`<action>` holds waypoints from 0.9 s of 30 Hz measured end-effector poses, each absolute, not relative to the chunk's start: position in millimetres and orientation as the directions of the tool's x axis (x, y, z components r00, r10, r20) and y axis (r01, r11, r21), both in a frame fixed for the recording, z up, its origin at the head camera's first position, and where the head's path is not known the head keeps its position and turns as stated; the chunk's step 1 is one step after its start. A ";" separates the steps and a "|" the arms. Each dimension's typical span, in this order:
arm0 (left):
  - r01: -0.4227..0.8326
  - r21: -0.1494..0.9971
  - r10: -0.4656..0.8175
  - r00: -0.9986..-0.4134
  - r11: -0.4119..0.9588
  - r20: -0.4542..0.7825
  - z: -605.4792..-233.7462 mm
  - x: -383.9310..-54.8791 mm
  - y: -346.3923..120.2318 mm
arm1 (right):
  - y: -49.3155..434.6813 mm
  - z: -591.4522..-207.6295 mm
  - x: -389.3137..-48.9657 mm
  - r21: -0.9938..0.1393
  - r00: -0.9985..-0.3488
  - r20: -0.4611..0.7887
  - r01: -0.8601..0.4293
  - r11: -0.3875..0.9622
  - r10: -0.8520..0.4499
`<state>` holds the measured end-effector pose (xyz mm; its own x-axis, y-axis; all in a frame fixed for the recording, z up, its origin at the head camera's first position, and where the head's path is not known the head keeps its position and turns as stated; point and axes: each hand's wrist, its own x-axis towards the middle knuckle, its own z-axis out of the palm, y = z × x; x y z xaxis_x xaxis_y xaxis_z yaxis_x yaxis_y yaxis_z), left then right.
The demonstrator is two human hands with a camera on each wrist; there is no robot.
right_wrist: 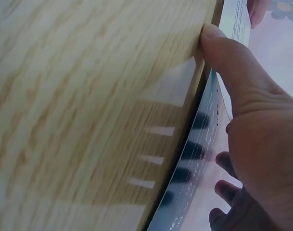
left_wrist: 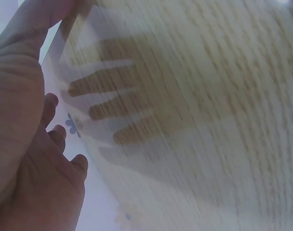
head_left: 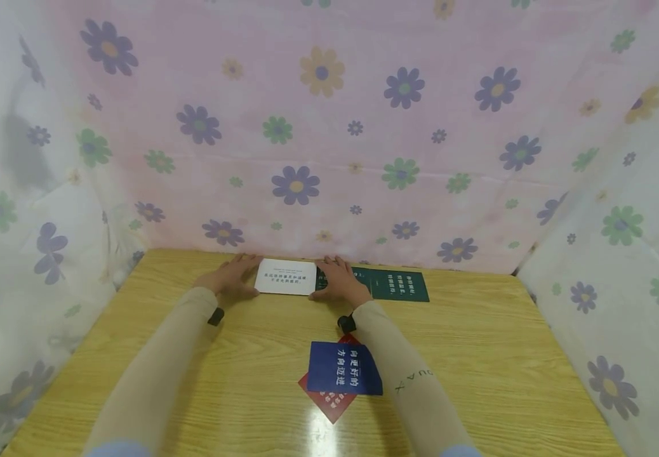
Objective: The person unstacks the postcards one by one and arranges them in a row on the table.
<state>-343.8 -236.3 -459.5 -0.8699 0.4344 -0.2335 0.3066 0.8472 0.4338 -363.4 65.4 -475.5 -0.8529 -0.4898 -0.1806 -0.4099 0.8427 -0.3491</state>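
A white card (head_left: 287, 278) with printed green lettering lies at the far edge of the wooden table. My left hand (head_left: 235, 277) holds its left end, thumb by the near corner and fingers by the far one. At the opposite end my right hand (head_left: 339, 280) spans the card the same way; in the right wrist view its thumb (right_wrist: 233, 62) presses at the near edge. Dark green printed material (head_left: 404, 285) extends rightward from the white card, partly hidden under my right hand. In the left wrist view, the left hand's other fingers (left_wrist: 57, 139) hang loosely bent past the table edge.
Nearer on the table (head_left: 261, 368), a blue card (head_left: 341, 368) with white lettering overlaps a red card (head_left: 332, 404) turned at an angle. My right forearm passes beside them. A flowered curtain (head_left: 352, 146) hangs along the back edge, with similar cloth at both sides.
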 end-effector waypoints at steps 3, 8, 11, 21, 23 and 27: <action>0.302 0.423 0.428 -0.871 0.854 -0.242 -458.2 -346.3 -236.3 | 64.2 -474.3 -363.0 -0.346 -0.857 -0.172 -0.409 0.844 -0.486; 0.294 0.426 0.424 -0.870 0.856 -0.251 -457.1 -350.6 -237.6 | 60.8 -474.1 -362.8 -0.303 -0.867 -0.138 -0.423 0.854 -0.479; 0.288 0.419 0.418 -0.870 0.861 -0.262 -455.6 -352.3 -237.4 | 58.6 -473.5 -361.9 -0.279 -0.872 -0.127 -0.426 0.860 -0.473; 0.272 0.471 0.415 -0.881 0.839 -0.229 -460.6 -348.8 -240.3 | 57.5 -472.9 -353.3 -0.295 -0.881 -0.139 -0.399 0.868 -0.452; 0.292 0.478 0.424 -0.885 0.828 -0.194 -464.0 -346.0 -242.9 | 60.6 -475.1 -351.4 -0.320 -0.877 -0.137 -0.400 0.859 -0.460; 0.366 0.475 0.460 -0.883 0.800 -0.094 -469.2 -339.3 -247.6 | 68.4 -479.7 -348.2 -0.355 -0.860 -0.122 -0.429 0.831 -0.496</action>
